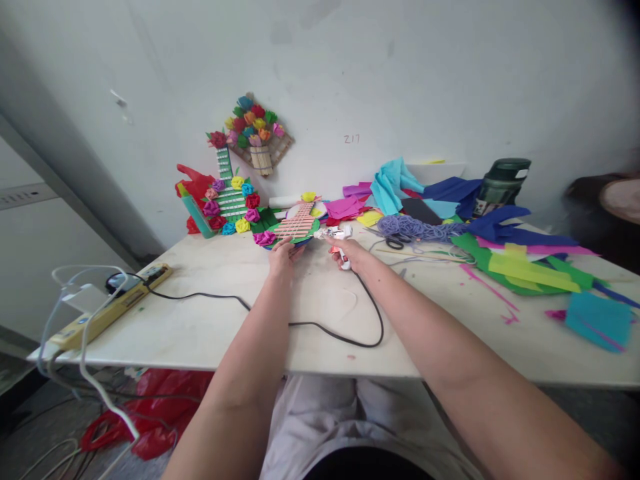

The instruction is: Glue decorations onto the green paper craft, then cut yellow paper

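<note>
My right hand (349,250) is closed around a white glue gun (342,232) with a red trigger. Its nozzle points left and reaches the right edge of a green paper craft (296,229); I cannot tell whether they touch. Pinkish sticks lie in rows on that craft and narrow toward the far end. A magenta paper flower (264,238) sits at its left edge, and a yellow paper flower (309,197) shows at the far end. My left hand (285,251) grips the near edge, thumb on top and fingers partly hidden.
A black cord (345,341) loops from the glue gun to a power strip (113,310). Finished flower crafts (233,200) lean at the wall. Purple yarn (417,228), scissors (397,241), coloured paper (530,267) and a dark bottle (501,189) lie or stand right.
</note>
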The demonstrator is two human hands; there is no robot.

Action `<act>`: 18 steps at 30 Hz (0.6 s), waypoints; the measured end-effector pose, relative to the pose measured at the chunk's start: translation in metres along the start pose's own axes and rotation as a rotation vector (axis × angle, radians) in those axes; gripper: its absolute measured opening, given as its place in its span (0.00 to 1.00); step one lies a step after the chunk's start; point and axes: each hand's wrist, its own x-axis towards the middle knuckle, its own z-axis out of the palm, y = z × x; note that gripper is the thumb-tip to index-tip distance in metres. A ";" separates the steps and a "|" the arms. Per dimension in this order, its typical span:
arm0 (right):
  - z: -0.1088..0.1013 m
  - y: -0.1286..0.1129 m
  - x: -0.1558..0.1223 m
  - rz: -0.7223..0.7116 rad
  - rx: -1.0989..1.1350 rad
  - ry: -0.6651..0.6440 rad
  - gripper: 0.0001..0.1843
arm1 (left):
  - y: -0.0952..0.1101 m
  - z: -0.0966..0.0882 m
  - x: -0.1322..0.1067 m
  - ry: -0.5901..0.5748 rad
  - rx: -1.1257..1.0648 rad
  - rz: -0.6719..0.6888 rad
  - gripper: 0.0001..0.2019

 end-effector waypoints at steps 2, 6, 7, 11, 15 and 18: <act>0.001 -0.001 -0.001 0.003 -0.006 -0.004 0.17 | 0.001 0.000 0.000 -0.004 -0.004 0.003 0.13; 0.003 -0.002 -0.004 0.006 -0.016 -0.009 0.17 | 0.002 0.001 -0.003 -0.024 -0.009 0.004 0.14; 0.003 -0.001 -0.004 0.007 -0.018 -0.011 0.17 | 0.003 0.001 -0.003 -0.025 -0.010 0.004 0.14; 0.004 0.000 -0.003 -0.005 -0.019 -0.025 0.18 | 0.003 0.002 -0.004 -0.019 -0.015 0.005 0.14; 0.006 0.001 -0.002 -0.022 -0.014 -0.044 0.17 | 0.004 0.003 -0.004 -0.017 -0.019 -0.004 0.15; 0.006 0.001 -0.002 -0.029 -0.001 -0.055 0.16 | 0.004 0.002 -0.003 -0.003 -0.025 -0.013 0.16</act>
